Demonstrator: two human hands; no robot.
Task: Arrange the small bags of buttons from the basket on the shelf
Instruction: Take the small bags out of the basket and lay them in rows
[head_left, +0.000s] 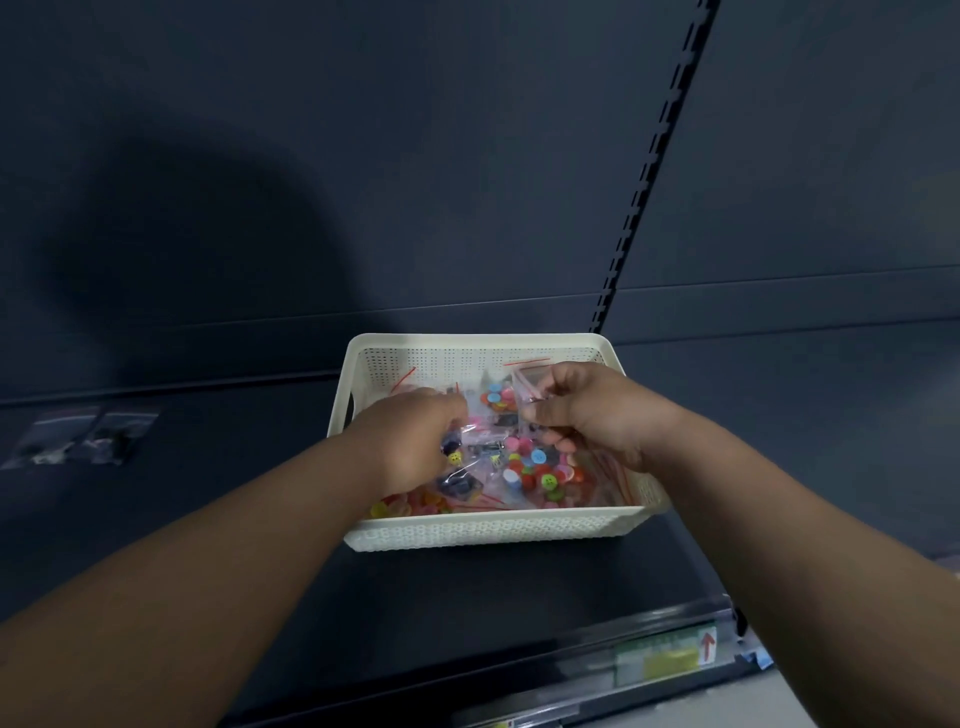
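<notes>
Shelving unit, dark grey metal, qty 1: flat back panel (415, 156) w/ one slotted upright strip (644, 182) at right; shelf deck (519, 597) below.

Basket, cream perforated plastic, rectangular (493, 532), qty 1: sits on shelf deck, centre, near back panel.

Hands, bare, qty 2, both reaching into basket.
- Left hand (410, 441): palm down over left half, fingers curled into the heap of bags; whether clamped on one, can't tell.
- Right hand (592, 410): over right rear; thumb and fingers pinched on one small clear zip bag w/ red seal line (527, 384). Bag held upright above heap, near rear wall; contents unclear.

Loose bags in basket (540, 473): clear zip bags of coloured buttons (red, pink, blue, green, yellow, some dark), overlapping; qty not countable.

Price ticket, green/yellow w/ red arrow (665, 657), qty 1: on shelf front edge, right.

Bags on shelf, qty 2: clear, dark contents, lying flat side by side at far left, left bag (49, 439), right bag (117, 434); well apart from basket.
</notes>
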